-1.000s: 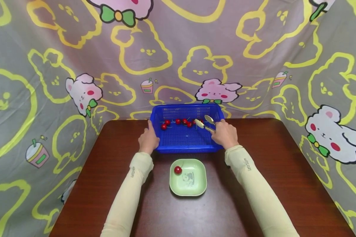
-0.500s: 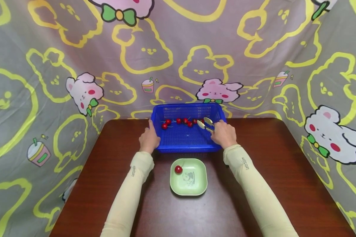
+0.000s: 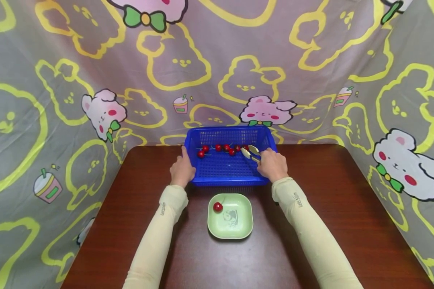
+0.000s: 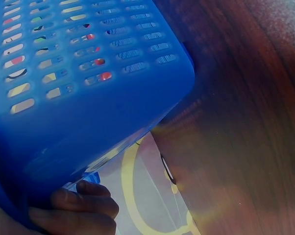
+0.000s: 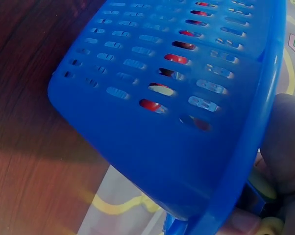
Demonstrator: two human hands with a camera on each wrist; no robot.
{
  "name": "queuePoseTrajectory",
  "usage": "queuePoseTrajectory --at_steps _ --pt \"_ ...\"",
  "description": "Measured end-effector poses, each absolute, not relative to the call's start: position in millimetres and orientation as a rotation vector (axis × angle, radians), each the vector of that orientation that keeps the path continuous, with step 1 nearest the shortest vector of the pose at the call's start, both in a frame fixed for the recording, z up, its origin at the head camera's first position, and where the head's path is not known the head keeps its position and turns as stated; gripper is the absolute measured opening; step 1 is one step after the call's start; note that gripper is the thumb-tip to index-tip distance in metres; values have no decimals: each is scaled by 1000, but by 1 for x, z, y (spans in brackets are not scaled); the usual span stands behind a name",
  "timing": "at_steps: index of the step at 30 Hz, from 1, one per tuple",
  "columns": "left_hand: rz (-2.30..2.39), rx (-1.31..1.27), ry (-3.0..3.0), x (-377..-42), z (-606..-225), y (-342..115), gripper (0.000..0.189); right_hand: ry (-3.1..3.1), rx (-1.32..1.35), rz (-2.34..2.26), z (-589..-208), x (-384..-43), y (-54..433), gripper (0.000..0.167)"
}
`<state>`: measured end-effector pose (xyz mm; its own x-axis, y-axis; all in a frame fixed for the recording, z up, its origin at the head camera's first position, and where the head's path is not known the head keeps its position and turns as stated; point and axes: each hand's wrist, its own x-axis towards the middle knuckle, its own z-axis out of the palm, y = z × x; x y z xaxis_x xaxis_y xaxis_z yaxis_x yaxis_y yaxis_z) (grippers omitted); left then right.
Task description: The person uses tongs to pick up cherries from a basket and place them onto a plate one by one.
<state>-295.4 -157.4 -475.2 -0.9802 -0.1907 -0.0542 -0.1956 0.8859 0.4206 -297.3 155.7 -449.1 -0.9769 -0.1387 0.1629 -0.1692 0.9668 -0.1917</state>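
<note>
A blue perforated plastic basket stands on the table in the head view, with several red cherries along its far side. My left hand grips the basket's left rim; the left wrist view shows its fingers curled at the edge. On the right side, my right hand holds small tongs, their arms apart and tips inside the basket by the rightmost cherries. The basket wall hides most of the tongs in the right wrist view. Nearer, a pale green square dish holds one cherry.
The dark wooden table extends to both sides of the basket. Behind it and at both sides hangs a grey patterned cloth, close to the basket's far edge.
The tongs' tips have come a little lower and closer together, near the rightmost cherries. My left hand keeps its place on the basket's rim, and the dish stays put.
</note>
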Motion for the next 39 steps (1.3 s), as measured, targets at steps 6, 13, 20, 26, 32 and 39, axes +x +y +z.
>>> queuePoseTrajectory --at_steps 6,13,20,26,32,39 --pt "652 -310 3046 -294 -475 -157 97 -2976 224 307 -449 -297 156 19" --pt "642 -311 3054 -293 -474 -156 97 -2991 196 307 -447 -295 156 21" --pt "659 -314 3042 -294 -473 -156 98 -2978 199 337 -440 -288 156 27" --pt "666 -315 3041 -294 -474 -156 97 -2950 214 376 -434 -281 156 34" --pt "665 -315 3038 -295 -475 -156 97 -2922 239 411 -427 -272 157 39" --pt "665 -311 3042 -296 -475 -157 97 -2890 279 427 -420 -260 158 43"
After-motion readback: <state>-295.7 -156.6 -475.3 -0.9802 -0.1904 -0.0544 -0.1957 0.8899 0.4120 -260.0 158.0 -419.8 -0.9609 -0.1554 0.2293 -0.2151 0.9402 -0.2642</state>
